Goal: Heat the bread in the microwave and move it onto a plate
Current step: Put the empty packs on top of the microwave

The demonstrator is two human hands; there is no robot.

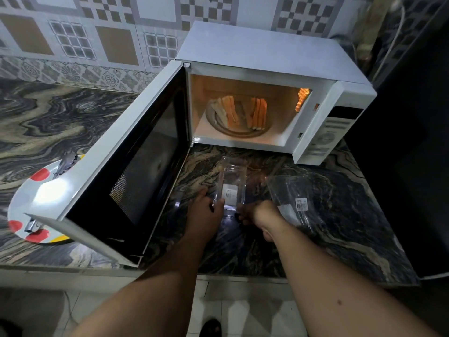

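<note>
The white microwave [272,54] stands on the marble counter with its door [136,166] swung wide open to the left and its light on. Inside, several bread slices [239,114] lean in two groups on the glass turntable [233,131]. In front of the microwave lies a clear plastic bread bag [232,183] with a white label. My left hand [204,207] holds the bag's near left edge, and my right hand [255,212] grips its near right edge. A white plate [26,198] with red dots and a yellow rim sits at the left, partly hidden behind the door.
Metal tongs [65,164] rest on the plate, mostly hidden by the door. A second clear plastic bag [294,198] lies on the counter to the right. A dark wall or appliance [413,166] bounds the right side. Tiled wall runs behind.
</note>
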